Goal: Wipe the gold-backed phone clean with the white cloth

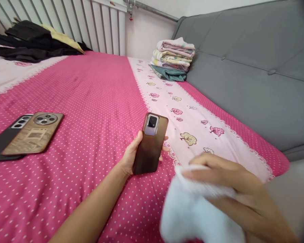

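Observation:
My left hand (131,153) is wrapped round a smartphone (148,152) in a brownish see-through case, its back and camera block facing me. Its thumb lies along the left edge and the fingertips show at the right edge. At the lower right, my right hand (225,179) grips a white cloth (192,209), which hangs down below the fingers. Both this hand and the cloth are blurred by motion. The cloth is apart from the phone. The phone's screen is hidden.
On the pink dotted bedsheet (96,91) at left lie a gold-brown phone (32,135) and, partly under it, a black phone (2,143). Folded cloths (173,55) are stacked by the grey headboard (243,67). Dark clothes (32,38) lie near the white radiator (91,23).

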Demonstrator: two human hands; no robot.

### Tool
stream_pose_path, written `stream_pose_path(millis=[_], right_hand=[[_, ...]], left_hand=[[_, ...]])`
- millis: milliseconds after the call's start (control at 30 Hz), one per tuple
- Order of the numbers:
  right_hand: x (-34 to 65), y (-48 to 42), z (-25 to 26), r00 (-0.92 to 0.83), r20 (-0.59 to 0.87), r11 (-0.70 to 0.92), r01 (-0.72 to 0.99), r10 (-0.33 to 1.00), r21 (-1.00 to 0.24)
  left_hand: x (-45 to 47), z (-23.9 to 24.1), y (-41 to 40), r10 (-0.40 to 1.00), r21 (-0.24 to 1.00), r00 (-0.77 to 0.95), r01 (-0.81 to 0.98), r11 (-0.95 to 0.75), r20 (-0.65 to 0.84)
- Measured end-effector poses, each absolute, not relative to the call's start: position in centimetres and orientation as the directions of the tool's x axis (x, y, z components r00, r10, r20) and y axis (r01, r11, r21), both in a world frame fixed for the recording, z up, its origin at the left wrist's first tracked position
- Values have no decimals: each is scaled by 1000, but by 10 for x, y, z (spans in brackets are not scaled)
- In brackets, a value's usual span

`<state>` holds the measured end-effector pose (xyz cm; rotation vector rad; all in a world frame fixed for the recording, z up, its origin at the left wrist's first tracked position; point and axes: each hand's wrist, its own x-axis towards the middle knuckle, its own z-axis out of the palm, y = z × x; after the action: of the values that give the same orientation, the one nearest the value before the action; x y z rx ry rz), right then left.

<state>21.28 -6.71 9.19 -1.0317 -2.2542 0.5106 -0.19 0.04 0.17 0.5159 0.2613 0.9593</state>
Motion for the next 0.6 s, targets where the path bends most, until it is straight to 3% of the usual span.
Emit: stream_pose_path(millis=[100,200,367,600], right_hand=[[184,-42,87,-416,368,555,605,832,-571],[154,-30,68,-226,512,473,772,829,-425],[121,-24,40,-243,475,433,834,846,-343],[113,-21,31,-315,387,472,768,866,-432]], left_hand=[[-3,1,2,835,514,550,-714,476,-9],[-3,3,1,855,496,518,-737,459,-22],[-2,8,2,891,432,448,-791,433,-74],[-6,10,8,912,422,379,-809,409,-157]])
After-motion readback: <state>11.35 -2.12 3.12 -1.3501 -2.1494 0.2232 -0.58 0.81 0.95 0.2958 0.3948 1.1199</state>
